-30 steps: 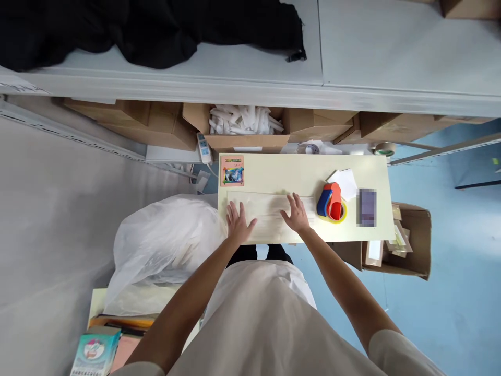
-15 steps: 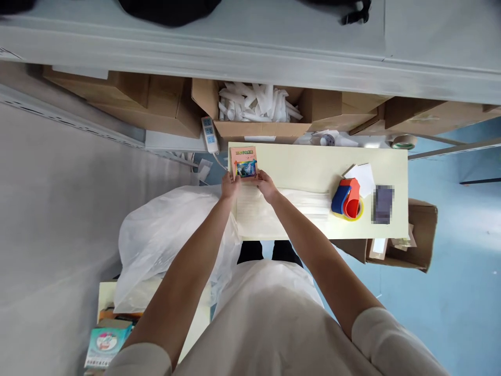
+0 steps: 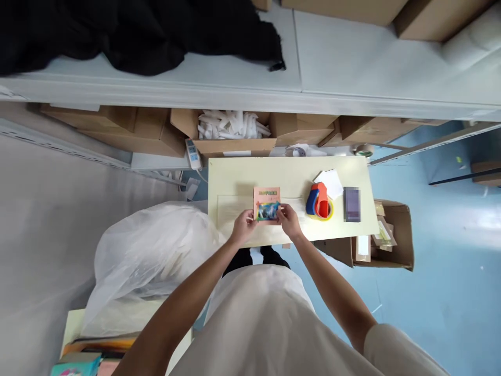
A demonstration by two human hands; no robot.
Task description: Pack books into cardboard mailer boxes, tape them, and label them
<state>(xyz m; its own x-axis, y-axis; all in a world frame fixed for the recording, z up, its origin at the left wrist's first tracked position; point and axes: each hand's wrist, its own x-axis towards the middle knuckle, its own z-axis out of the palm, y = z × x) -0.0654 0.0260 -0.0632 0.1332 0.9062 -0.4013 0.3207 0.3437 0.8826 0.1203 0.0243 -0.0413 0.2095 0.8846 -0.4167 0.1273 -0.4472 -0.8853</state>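
Note:
A thin pink book (image 3: 267,194) with a colourful landscape picture and lettering on its cover is between my two hands, above the table. My left hand (image 3: 245,225) pinches its lower left edge. On the opposite side, my right hand (image 3: 289,221) grips the lower right edge with thumb and fingers. Beneath the book, flat white sheeting (image 3: 230,213) lies on the pale yellow table (image 3: 270,169); its exact kind is hard to make out. Right of my right hand is a red and blue tape dispenser (image 3: 321,201) with a roll of tape.
White cards (image 3: 332,183) and a blurred dark rectangle (image 3: 352,204) lie at the table's right. A carton (image 3: 405,237) with flat packets stands beyond. To the left bulges a translucent plastic bag (image 3: 133,245). Behind are a carton of white rolls (image 3: 235,146), a power strip (image 3: 193,154) and a shelf (image 3: 250,96).
Both hands have carried the book from the table's far left corner rightward and nearer to me, over the white sheeting. The camera view has shifted too.

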